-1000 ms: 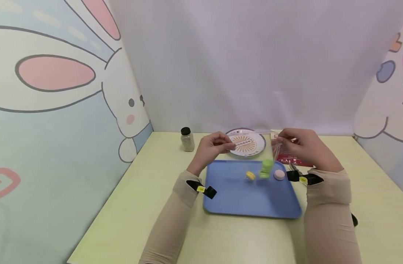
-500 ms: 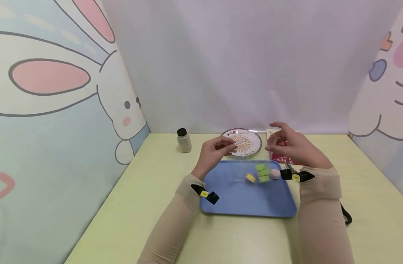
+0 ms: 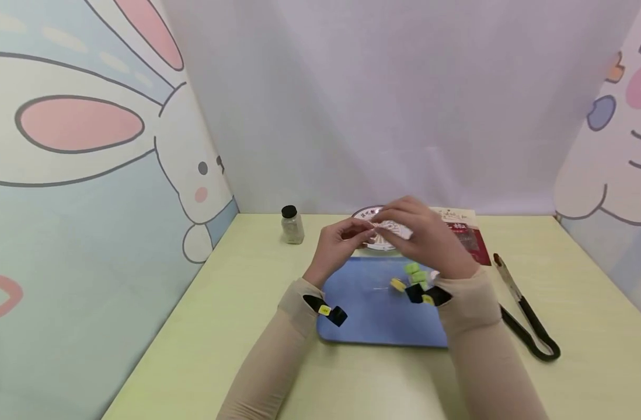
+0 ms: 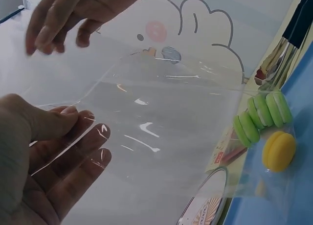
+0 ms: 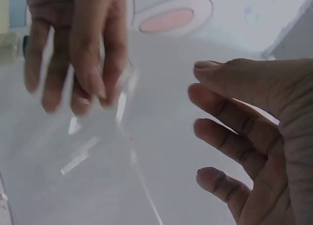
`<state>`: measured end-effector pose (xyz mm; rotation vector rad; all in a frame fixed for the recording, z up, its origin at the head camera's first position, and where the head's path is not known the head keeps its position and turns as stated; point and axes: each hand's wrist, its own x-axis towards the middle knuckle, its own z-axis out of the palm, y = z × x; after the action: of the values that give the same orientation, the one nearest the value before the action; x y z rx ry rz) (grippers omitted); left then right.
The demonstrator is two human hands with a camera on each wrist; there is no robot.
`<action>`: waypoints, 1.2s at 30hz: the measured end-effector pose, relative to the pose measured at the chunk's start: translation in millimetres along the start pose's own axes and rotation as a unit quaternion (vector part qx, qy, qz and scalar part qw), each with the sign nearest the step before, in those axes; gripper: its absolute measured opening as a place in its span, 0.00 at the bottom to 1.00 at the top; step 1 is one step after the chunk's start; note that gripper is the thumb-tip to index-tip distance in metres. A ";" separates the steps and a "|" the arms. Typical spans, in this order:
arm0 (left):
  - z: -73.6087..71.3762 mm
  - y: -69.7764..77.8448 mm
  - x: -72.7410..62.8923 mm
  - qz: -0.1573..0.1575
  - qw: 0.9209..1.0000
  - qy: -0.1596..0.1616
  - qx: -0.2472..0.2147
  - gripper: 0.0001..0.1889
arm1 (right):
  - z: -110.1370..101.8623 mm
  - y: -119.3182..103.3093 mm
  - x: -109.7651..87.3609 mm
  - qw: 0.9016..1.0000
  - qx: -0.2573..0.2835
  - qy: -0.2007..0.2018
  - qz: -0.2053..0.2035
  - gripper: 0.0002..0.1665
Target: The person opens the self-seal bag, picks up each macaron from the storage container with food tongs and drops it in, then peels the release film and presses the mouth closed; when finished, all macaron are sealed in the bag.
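My left hand (image 3: 338, 245) pinches the top edge of a clear plastic bag (image 4: 156, 122) between thumb and fingers. The bag hangs over the blue tray (image 3: 362, 326). Several green macarons (image 4: 263, 115) and one yellow macaron (image 4: 279, 151) show at the bag's lower end. With fingers loosely bent and nothing between them, my right hand (image 5: 244, 127) hovers close to the left fingertips. A pale pink macaron (image 3: 433, 277) lies behind, partly hidden by the right wrist.
Behind the hands is a patterned plate (image 3: 365, 213), with a red and cream packet (image 3: 470, 236) to its right. Black-handled tongs (image 3: 530, 318) lie right of the tray. A black-capped jar (image 3: 292, 226) stands at the back left.
My right hand has let go of the clear plastic and moved left, up to my left hand. The green macarons have dropped and settled low. The left hand keeps its pinch.
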<state>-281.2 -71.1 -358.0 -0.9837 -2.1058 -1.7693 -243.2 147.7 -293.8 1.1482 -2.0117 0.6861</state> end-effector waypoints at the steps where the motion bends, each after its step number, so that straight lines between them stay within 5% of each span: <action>1: -0.3 1.1 -0.4 0.010 1.000 -0.001 0.011 0.08 | 6.8 -4.2 3.2 1.000 0.003 -0.015 -0.010 0.16; 7: -2.1 7.9 -1.9 0.073 0.992 -0.010 0.101 0.08 | 23.8 -4.2 3.1 1.000 0.003 -0.031 0.005 0.16; 19: -0.9 23.5 -2.0 0.127 0.966 -0.040 0.221 0.05 | 21.0 1.2 -1.9 0.997 0.049 -0.049 0.026 0.15; 26: 0.8 28.9 -4.0 0.137 0.957 -0.052 0.249 0.04 | 18.9 3.4 -4.7 0.996 0.070 -0.049 0.015 0.15; 36: 1.5 28.8 -4.0 0.139 0.957 -0.063 0.248 0.04 | 19.6 3.0 -3.8 0.998 0.046 -0.044 0.001 0.11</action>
<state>-260.2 -69.7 -337.9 -1.1872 -2.1910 -0.9966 -250.7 136.8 -309.0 1.2493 -2.0731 0.7477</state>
